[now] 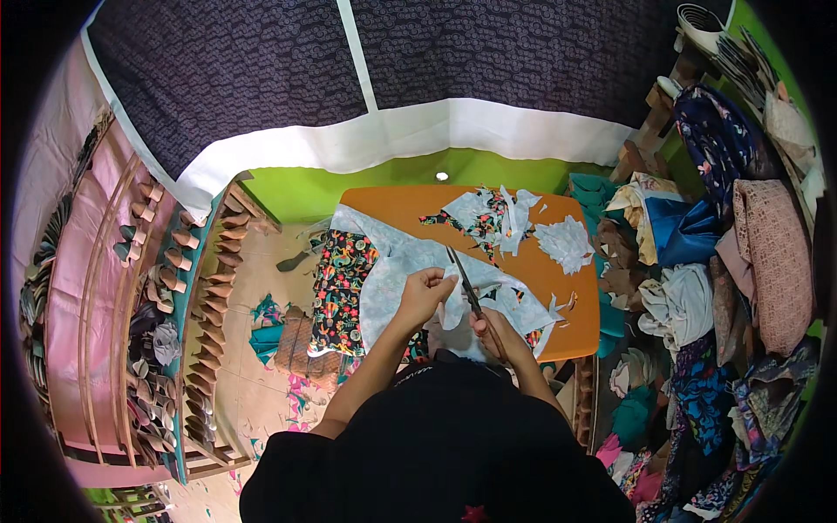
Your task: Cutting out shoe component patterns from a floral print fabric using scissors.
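My left hand (423, 295) pinches a small white fabric piece (454, 307) above the orange table (384, 202). In my right hand (499, 329) is a pair of long dark scissors (469, 289), its blades pointing up and left beside the white piece. Whether the blades touch it I cannot tell. Beneath both hands a large cloth (340, 305) is spread, black with a colourful print on one face and pale on the other, partly folded over. Its near side hangs behind my body. Cut scraps (488, 216) and a pale scrap heap (565, 244) lie at the table's far side.
Racks of wooden shoe shapes (209, 336) stand on the left. Folded and crumpled fabrics (680, 301) are piled along the right. A dark patterned curtain (488, 52) with a white border hangs beyond the table. Fabric scraps (301, 397) litter the tiled floor.
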